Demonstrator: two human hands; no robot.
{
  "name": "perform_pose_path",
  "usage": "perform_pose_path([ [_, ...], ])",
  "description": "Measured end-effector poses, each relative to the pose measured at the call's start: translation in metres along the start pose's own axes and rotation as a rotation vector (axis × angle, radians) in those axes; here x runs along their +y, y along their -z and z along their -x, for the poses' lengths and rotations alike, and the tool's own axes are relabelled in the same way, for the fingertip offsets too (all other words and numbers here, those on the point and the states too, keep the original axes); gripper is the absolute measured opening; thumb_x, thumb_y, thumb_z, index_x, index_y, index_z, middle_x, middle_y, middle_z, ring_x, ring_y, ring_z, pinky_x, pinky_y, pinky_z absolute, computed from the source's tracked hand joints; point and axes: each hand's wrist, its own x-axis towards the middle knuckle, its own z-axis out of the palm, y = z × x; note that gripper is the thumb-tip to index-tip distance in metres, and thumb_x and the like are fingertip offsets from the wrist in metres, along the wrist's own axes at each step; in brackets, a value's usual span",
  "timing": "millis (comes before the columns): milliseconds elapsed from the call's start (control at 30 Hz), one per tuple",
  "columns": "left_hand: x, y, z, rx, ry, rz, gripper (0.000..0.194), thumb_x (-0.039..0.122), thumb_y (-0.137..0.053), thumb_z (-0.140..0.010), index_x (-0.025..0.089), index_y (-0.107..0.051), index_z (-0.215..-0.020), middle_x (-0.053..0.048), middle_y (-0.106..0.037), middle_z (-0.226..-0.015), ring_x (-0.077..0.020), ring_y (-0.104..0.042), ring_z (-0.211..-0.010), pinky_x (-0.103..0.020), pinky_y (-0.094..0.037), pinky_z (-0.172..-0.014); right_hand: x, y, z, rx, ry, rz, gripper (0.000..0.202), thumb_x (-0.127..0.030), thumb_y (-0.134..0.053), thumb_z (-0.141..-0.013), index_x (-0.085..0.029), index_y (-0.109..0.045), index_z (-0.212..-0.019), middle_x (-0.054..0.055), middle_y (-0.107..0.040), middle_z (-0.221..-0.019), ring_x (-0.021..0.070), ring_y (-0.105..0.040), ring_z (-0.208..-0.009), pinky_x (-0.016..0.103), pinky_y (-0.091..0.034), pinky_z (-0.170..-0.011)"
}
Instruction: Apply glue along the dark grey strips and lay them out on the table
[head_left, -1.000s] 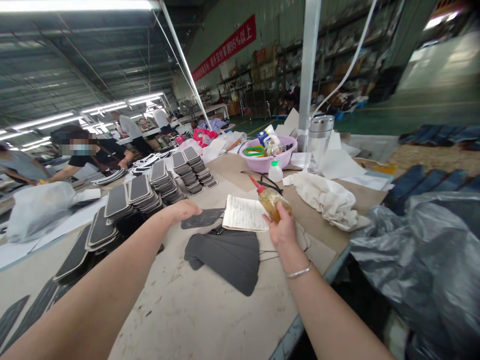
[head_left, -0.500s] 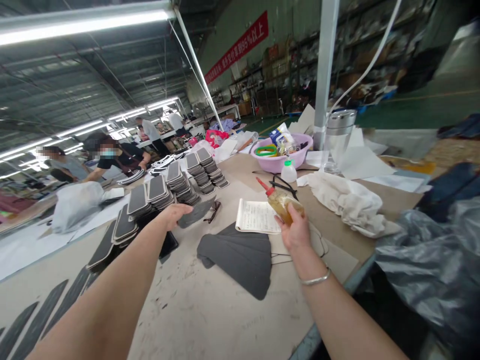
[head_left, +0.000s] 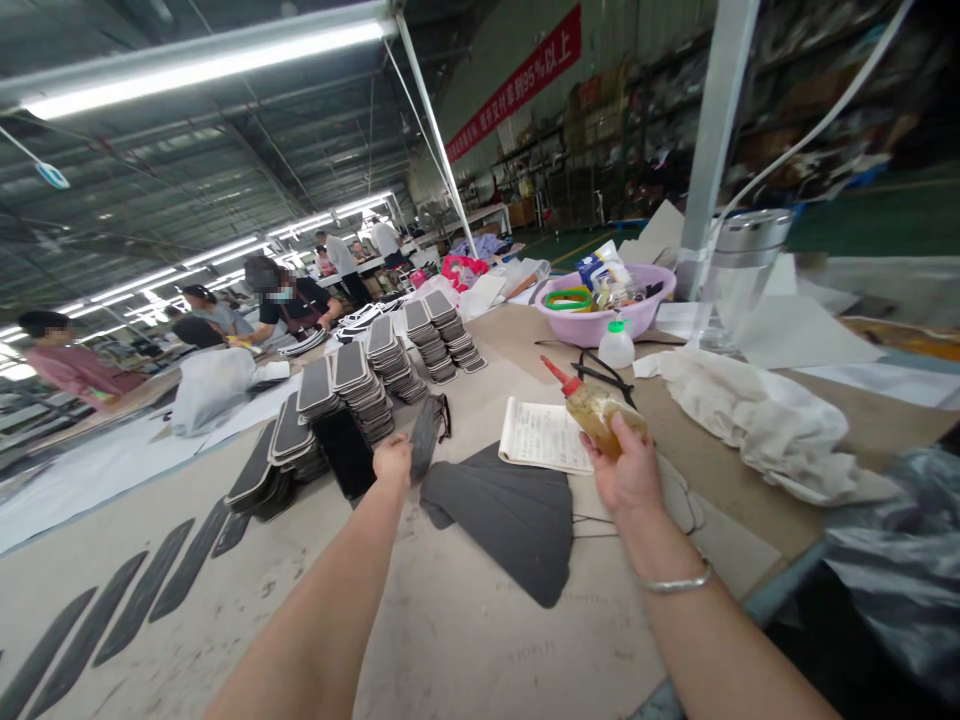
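Left hand point(head_left: 392, 462) pinches a dark grey flat fabric piece point(head_left: 424, 440) lifted on edge; right hand point(head_left: 626, 470) grips the red-capped amber glue bottle point(head_left: 596, 408), glue not yet applied.

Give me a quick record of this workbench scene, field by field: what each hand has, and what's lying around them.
left hand: left hand grips a dark flat piece, lifted on edge
right hand: right hand holds a glue bottle, red nozzle pointing up-left
below hands: fanned dark pieces on the table
near bottle: notebook, white cloth
farther back: stacks of dark pads, pink basin, small white bottle
others: people at work along the left
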Motion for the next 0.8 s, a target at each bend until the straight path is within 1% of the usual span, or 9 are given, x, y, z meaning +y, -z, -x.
perform_pose_path([
  [100, -0.009, 0.006, 0.001, 0.152, -0.024, -0.102, 0.02, 0.033, -0.063, -0.087, 0.017, -0.065, -0.099, -0.006, -0.067, -0.105, -0.0202, -0.064, -0.096, -0.034, -0.052, -0.081, -0.001, -0.001, 0.001, -0.01, 0.0, -0.004, 0.044, -0.032, -0.084, -0.058, -0.024, -0.056, -0.091, -0.002, -0.063, -0.099, 0.0196, -0.062, -0.095, 0.032, -0.058, -0.068],
  [200, -0.012, 0.012, 0.0, 0.187, -0.081, -0.167, 0.005, 0.025, -0.071, -0.073, 0.02, -0.069, -0.073, -0.006, -0.072, -0.091, -0.0263, -0.064, -0.104, -0.03, -0.049, -0.081, -0.002, -0.003, 0.002, -0.01, -0.002, -0.004, 0.047, -0.032, -0.085, -0.056, -0.024, -0.057, -0.092, -0.002, -0.063, -0.098, 0.0196, -0.063, -0.094, 0.031, -0.058, -0.066],
  [267, -0.013, 0.014, -0.002, 0.188, -0.108, -0.178, 0.009, 0.025, -0.072, -0.068, 0.021, -0.068, -0.061, -0.008, -0.073, -0.083, -0.03, -0.064, -0.104, -0.032, -0.048, -0.082, -0.003, -0.004, 0.002, -0.007, -0.005, -0.002, 0.049, -0.032, -0.086, -0.054, -0.023, -0.057, -0.092, -0.002, -0.064, -0.099, 0.0197, -0.063, -0.092, 0.03, -0.057, -0.064],
  [367, -0.013, 0.014, -0.005, 0.192, -0.146, -0.15, 0.022, 0.031, -0.073, -0.065, 0.02, -0.062, -0.05, -0.01, -0.07, -0.069, -0.0327, -0.066, -0.096, -0.035, -0.048, -0.081, -0.003, -0.005, 0.003, -0.002, -0.008, 0.0, 0.05, -0.033, -0.087, -0.051, -0.023, -0.057, -0.091, -0.001, -0.064, -0.1, 0.0194, -0.063, -0.09, 0.027, -0.056, -0.06],
  [467, -0.014, 0.009, -0.007, 0.222, -0.201, -0.069, 0.022, 0.036, -0.074, -0.064, 0.02, -0.063, -0.053, -0.007, -0.068, -0.063, -0.0279, -0.068, -0.083, -0.034, -0.05, -0.077, -0.004, -0.006, 0.003, 0.001, -0.011, 0.001, 0.051, -0.033, -0.088, -0.05, -0.023, -0.058, -0.091, -0.001, -0.064, -0.1, 0.0194, -0.063, -0.09, 0.026, -0.055, -0.058],
  [533, -0.015, 0.005, -0.007, 0.259, -0.248, 0.005, 0.018, 0.036, -0.073, -0.065, 0.019, -0.066, -0.063, -0.004, -0.068, -0.066, -0.0226, -0.067, -0.076, -0.031, -0.051, -0.073, -0.004, -0.006, 0.004, 0.001, -0.014, 0.0, 0.053, -0.033, -0.088, -0.049, -0.023, -0.058, -0.092, -0.001, -0.064, -0.1, 0.0196, -0.063, -0.09, 0.026, -0.055, -0.057],
  [633, -0.016, 0.004, 0.001, 0.32, -0.332, 0.097, 0.023, 0.037, -0.069, -0.069, 0.015, -0.068, -0.078, -0.003, -0.067, -0.073, -0.018, -0.065, -0.071, -0.029, -0.052, -0.07, -0.004, -0.006, 0.004, 0.0, -0.017, -0.003, 0.053, -0.032, -0.088, -0.048, -0.023, -0.058, -0.091, -0.001, -0.064, -0.1, 0.0196, -0.063, -0.089, 0.025, -0.055, -0.057],
  [733, -0.015, 0.013, 0.024, 0.332, -0.445, 0.132, 0.025, 0.036, -0.065, -0.074, 0.016, -0.068, -0.087, -0.005, -0.067, -0.086, -0.0186, -0.065, -0.081, -0.031, -0.053, -0.078, -0.004, -0.006, 0.004, 0.002, -0.018, -0.005, 0.053, -0.032, -0.088, -0.048, -0.023, -0.058, -0.09, -0.001, -0.064, -0.1, 0.0194, -0.063, -0.089, 0.025, -0.055, -0.057],
  [800, -0.015, 0.021, 0.046, 0.255, -0.592, 0.093, 0.022, 0.035, -0.065, -0.074, 0.019, -0.07, -0.089, -0.006, -0.067, -0.098, -0.0208, -0.064, -0.095, -0.034, -0.05, -0.09, -0.004, -0.006, 0.004, 0.001, -0.018, -0.004, 0.052, -0.032, -0.088, -0.049, -0.023, -0.058, -0.09, -0.001, -0.064, -0.1, 0.0197, -0.063, -0.089, 0.025, -0.055, -0.057],
])
